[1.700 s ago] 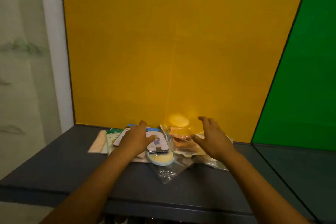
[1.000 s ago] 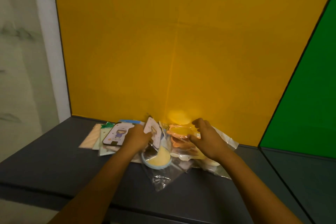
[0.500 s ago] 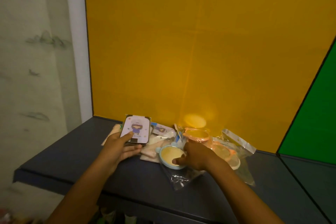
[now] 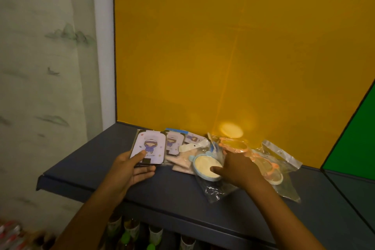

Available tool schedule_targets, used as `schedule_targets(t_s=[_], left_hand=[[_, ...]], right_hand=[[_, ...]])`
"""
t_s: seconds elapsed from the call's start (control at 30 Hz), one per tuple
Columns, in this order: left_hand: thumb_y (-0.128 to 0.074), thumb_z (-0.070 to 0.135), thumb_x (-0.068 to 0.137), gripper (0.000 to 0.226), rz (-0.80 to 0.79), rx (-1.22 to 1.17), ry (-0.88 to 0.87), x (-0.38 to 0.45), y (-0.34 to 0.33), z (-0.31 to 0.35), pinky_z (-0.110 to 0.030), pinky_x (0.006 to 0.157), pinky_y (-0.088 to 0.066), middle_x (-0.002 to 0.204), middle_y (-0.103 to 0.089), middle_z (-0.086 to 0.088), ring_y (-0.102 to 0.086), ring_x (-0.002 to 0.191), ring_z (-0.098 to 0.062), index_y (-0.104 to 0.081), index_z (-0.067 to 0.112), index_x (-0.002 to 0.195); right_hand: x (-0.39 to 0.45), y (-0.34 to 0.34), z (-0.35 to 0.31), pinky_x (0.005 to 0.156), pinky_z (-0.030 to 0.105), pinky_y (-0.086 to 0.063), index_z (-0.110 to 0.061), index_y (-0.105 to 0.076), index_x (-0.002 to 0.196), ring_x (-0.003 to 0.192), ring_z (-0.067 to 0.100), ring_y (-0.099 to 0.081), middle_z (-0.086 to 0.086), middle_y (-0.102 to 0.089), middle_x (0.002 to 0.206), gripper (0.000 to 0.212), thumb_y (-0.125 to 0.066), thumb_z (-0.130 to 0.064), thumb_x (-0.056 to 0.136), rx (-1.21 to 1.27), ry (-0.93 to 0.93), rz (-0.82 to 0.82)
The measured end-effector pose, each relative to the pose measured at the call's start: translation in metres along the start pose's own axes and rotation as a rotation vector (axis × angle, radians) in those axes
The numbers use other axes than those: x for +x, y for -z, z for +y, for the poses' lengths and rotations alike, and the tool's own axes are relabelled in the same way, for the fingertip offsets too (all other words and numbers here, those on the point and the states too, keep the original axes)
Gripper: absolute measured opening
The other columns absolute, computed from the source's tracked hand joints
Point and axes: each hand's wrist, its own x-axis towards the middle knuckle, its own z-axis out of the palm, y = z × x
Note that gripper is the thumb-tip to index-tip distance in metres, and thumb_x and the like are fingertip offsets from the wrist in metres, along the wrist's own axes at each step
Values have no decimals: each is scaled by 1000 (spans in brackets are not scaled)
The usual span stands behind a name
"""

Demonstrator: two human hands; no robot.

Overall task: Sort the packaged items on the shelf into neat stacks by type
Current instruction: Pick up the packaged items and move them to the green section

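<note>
My left hand (image 4: 129, 170) holds a flat pack with a cartoon girl (image 4: 149, 147) on it, thumb on top and fingers underneath, over the left end of the dark shelf (image 4: 85, 165). Two more cartoon packs (image 4: 174, 142) lie just right of it, over beige packets (image 4: 182, 161). My right hand (image 4: 236, 166) rests on a clear bag with a blue-rimmed round puff (image 4: 205, 166), thumb pressing the puff. Orange-rimmed round puffs in clear bags (image 4: 269, 166) lie behind and right of that hand.
A yellow back panel (image 4: 223, 57) rises right behind the items, and a green panel (image 4: 355, 144) closes the right side. A white post and pale wall stand at the left. Bottles (image 4: 129, 231) show below the shelf's front edge.
My left hand lifted a cartoon pack out of the pile and carried it left. My right hand moved from the orange puffs down onto the blue-rimmed puff bag. The view shifted left.
</note>
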Motion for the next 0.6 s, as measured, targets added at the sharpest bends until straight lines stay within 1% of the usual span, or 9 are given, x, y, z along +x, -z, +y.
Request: schedule_targets(t_s=[0.07, 0.13, 0.2, 0.27, 0.3, 0.37, 0.43, 0.5, 0.6], left_hand=[[-56, 16, 94, 28, -11, -1, -2, 1, 1, 1, -33, 55, -61, 99, -67, -20, -68, 81, -31, -50, 8, 120], [-56, 16, 94, 28, -27, -2, -6, 3, 1, 2, -33, 55, -61, 100, -67, -20, -68, 81, -31, -50, 9, 120], [-55, 16, 94, 27, -48, -3, -8, 4, -1, 1, -32, 54, -60, 101, -67, -20, -68, 82, -31, -50, 9, 120], [-55, 15, 95, 25, -61, -6, -5, 5, -4, 0, -32, 54, -60, 100, -67, -20, -68, 83, -31, -51, 9, 119], [-54, 15, 95, 24, -64, -10, -1, 5, -6, -1, -31, 54, -60, 100, -67, -20, -68, 83, -31, -51, 9, 118], [-54, 14, 95, 23, -70, -14, 15, 6, -11, -3, -32, 54, -60, 100, -67, -20, -67, 83, -32, -51, 9, 118], [-54, 14, 95, 24, -80, -7, 25, 6, -14, -4, -32, 54, -60, 101, -67, -21, -67, 84, -32, -51, 9, 118], [-55, 15, 94, 24, -82, 0, 32, 6, -15, -4, -32, 54, -60, 102, -67, -21, -67, 84, -32, -51, 9, 118], [-55, 14, 94, 25, -75, -8, 30, 5, -11, -5, -32, 53, -60, 101, -67, -21, -67, 82, -32, -52, 9, 119]], right_hand=[[-7, -2, 8, 73, 30, -48, -19, -59, 103, 95, 20, -63, 3, -67, 108, 61, -58, -74, 76, -14, -70, -75], [-13, -6, 14, 71, 29, -47, -20, -64, 98, 92, 18, -62, 1, -67, 104, 66, -54, -80, 74, -30, -99, -155], [-15, -15, 18, 71, 30, -50, -23, -69, 93, 88, 16, -64, -2, -69, 95, 69, -50, -86, 70, 28, -80, -170], [-20, -19, 13, 70, 31, -53, -23, -70, 87, 82, 14, -65, -3, -70, 88, 78, -45, -93, 61, 92, -92, -160], [-22, -21, 10, 70, 31, -54, -23, -69, 91, 83, 15, -65, -1, -70, 93, 87, -41, -97, 55, 100, -93, -137], [-25, -24, 2, 76, 36, -53, -19, -62, 112, 100, 21, -61, 6, -65, 115, 108, -36, -101, 48, 93, -90, -89], [-26, -25, -7, 90, 42, -49, -17, -54, 126, 121, 27, -50, 10, -52, 134, 105, -42, -96, 58, 71, -90, -73], [-24, -25, -14, 96, 42, -45, -15, -49, 131, 127, 28, -41, 10, -46, 138, 101, -47, -91, 64, 77, -85, -41], [-15, -26, -23, 104, 44, -42, -13, -36, 142, 136, 31, -32, 14, -36, 148, 109, -46, -90, 66, 78, -113, -5]])
